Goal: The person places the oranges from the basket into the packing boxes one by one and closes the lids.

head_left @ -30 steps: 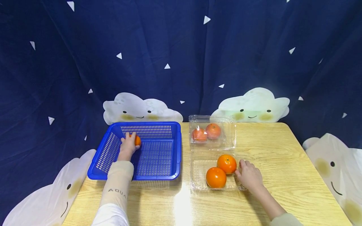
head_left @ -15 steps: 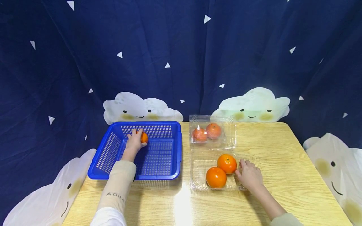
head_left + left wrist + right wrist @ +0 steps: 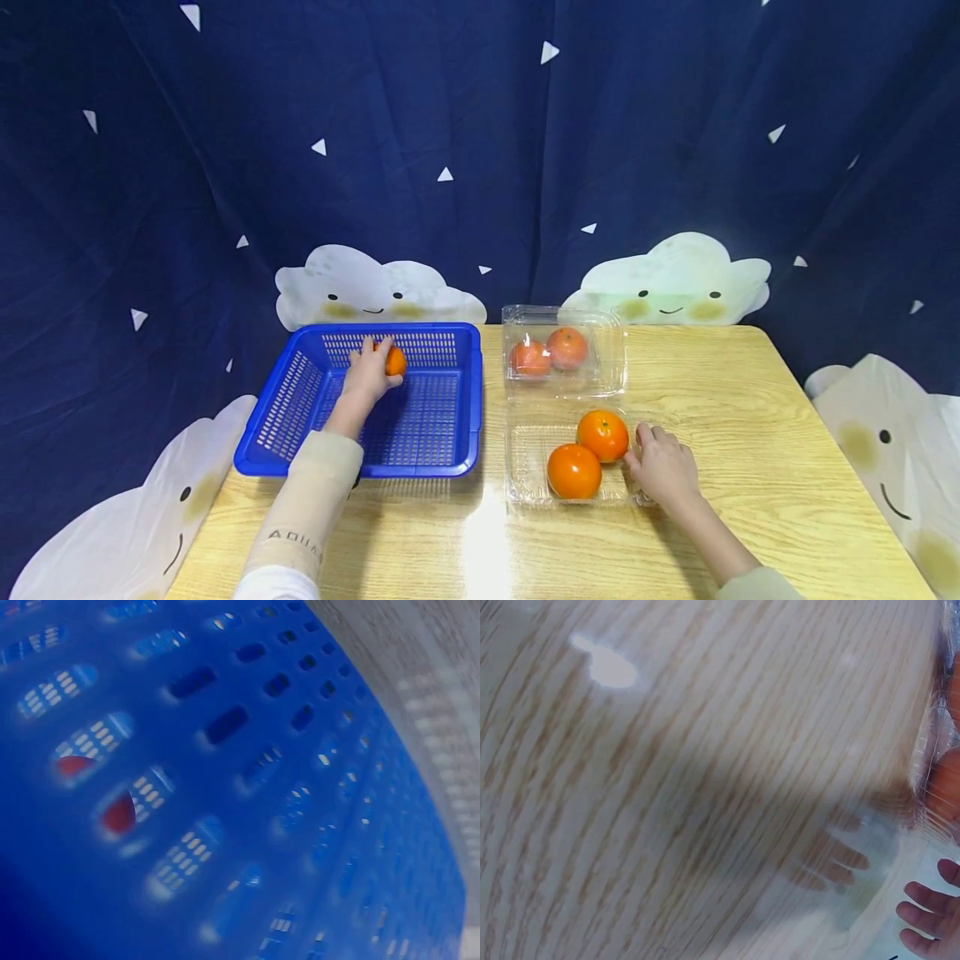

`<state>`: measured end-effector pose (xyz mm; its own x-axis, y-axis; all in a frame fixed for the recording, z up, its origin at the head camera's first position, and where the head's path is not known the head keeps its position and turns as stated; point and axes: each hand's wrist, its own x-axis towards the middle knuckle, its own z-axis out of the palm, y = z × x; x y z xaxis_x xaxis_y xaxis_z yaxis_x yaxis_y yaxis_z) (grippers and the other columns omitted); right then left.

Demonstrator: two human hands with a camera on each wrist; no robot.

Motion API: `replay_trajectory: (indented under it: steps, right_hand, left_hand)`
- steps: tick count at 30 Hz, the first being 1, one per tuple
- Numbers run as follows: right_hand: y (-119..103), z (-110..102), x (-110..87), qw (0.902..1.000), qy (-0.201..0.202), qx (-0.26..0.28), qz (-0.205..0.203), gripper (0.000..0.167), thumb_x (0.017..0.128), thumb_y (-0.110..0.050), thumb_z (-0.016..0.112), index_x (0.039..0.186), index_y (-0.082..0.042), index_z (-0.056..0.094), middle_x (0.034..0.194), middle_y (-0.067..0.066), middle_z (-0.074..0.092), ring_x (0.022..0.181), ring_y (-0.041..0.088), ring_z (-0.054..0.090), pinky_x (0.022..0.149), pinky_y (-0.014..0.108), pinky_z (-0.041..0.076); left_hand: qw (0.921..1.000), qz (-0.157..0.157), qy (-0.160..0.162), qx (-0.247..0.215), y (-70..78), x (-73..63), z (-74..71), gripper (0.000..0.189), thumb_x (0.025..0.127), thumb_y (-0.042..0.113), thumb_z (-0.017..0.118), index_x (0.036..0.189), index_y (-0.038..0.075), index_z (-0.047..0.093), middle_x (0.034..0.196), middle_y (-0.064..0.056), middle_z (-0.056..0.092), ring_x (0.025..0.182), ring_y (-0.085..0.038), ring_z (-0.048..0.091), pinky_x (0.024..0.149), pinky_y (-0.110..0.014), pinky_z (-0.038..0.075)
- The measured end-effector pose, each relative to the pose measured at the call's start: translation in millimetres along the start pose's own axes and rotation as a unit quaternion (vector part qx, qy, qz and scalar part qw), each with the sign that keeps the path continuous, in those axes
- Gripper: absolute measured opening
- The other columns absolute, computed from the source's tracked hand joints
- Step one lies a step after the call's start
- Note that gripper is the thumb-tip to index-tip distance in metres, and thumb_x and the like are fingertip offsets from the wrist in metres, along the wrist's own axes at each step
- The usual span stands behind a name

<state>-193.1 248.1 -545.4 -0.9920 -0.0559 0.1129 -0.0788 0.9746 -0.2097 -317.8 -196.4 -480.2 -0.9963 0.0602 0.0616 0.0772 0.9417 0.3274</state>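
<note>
My left hand (image 3: 367, 369) reaches into the blue plastic basket (image 3: 470, 400) and grips an orange (image 3: 396, 361) near its back wall. The left wrist view is filled by the perforated basket wall (image 3: 187, 735), with red-orange patches showing through two slots. My right hand (image 3: 664, 464) rests by the right edge of a clear hinged plastic box (image 3: 528, 492), fingers loosely bent beside the fruit. Two oranges lie in the box's base: a rear orange (image 3: 602, 436) and a front orange (image 3: 573, 472). In the right wrist view, fingertips (image 3: 922, 919) show spread at the lower right.
The box's raised clear lid (image 3: 600, 379) stands behind its base; two orange shapes show in it, perhaps reflections. Light wood table (image 3: 750, 433) extends to the right. A dark blue curtain (image 3: 480, 100) with white cloud faces hangs behind.
My left hand has moved to the right and slightly back inside the basket, carrying the orange along. The right hand and the box have stayed in place.
</note>
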Motion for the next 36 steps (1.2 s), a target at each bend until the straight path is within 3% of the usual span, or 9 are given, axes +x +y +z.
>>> replay_trajectory:
  steps: [19, 36]
  right_hand:
    - [0, 1, -0.5, 0.9999, -0.008, 0.011, 0.008, 0.032, 0.081, -0.026, 0.061, 0.099, -0.002, 0.051, 0.102, 0.023, 0.055, 0.088, 0.04, 0.054, 0.072, 0.056, 0.042]
    - [0, 1, -0.2, 0.9999, -0.009, 0.01, 0.01, 0.032, 0.081, -0.027, 0.061, 0.099, -0.002, 0.052, 0.103, 0.023, 0.055, 0.089, 0.04, 0.054, 0.075, 0.056, 0.042]
  left_hand:
    - [0.9916, 0.105, 0.075, 0.003, 50.3, -12.7, 0.2, 0.062, 0.07, 0.025, 0.076, 0.124, 0.012, 0.048, 0.119, -0.021, 0.041, 0.094, -0.046, 0.046, 0.067, -0.051, 0.05]
    - [0.9802, 0.167, 0.105, -0.009, 89.1, -25.3, -0.6, 0.059, 0.072, 0.026, 0.075, 0.124, 0.014, 0.05, 0.121, -0.019, 0.042, 0.096, -0.042, 0.047, 0.071, -0.049, 0.051]
